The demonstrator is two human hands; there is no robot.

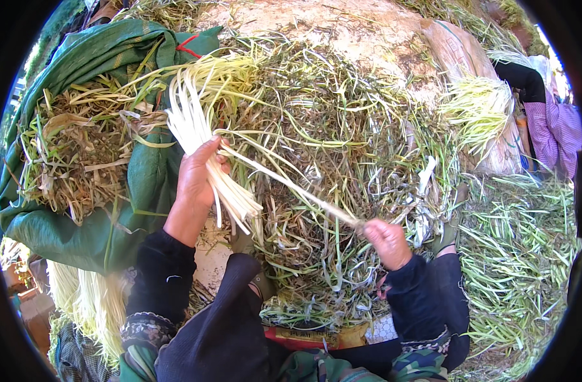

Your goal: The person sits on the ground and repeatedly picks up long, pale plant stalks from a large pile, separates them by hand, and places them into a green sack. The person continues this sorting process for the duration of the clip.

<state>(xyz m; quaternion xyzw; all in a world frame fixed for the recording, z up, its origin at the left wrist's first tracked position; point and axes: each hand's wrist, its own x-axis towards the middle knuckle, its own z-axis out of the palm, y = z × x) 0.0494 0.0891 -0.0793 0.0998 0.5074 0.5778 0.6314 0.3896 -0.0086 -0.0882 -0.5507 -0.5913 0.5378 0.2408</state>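
Note:
My left hand (200,176) is closed around a bundle of pale stalks (188,107), which look like blanched garlic shoots. The white cut ends (238,198) stick out below my fist, toward the lower right. My right hand (388,242) grips the darker end of a single long stalk (291,184). That stalk runs nearly straight up and left to my left hand, blurred toward its lower end. Beneath both hands spreads a thick heap of loose green and dry leaf trimmings (319,119). Yellow leaf tips (228,74) lie just behind the held bundle.
At left a green woven sack (152,167) holds dry trimmings (85,157); pale bundles (95,301) hang below it. Another yellow bundle (482,107) rests on a pale sack (455,47) at right, beside a person's checked sleeve (556,129). Green leaves (515,258) cover the right side.

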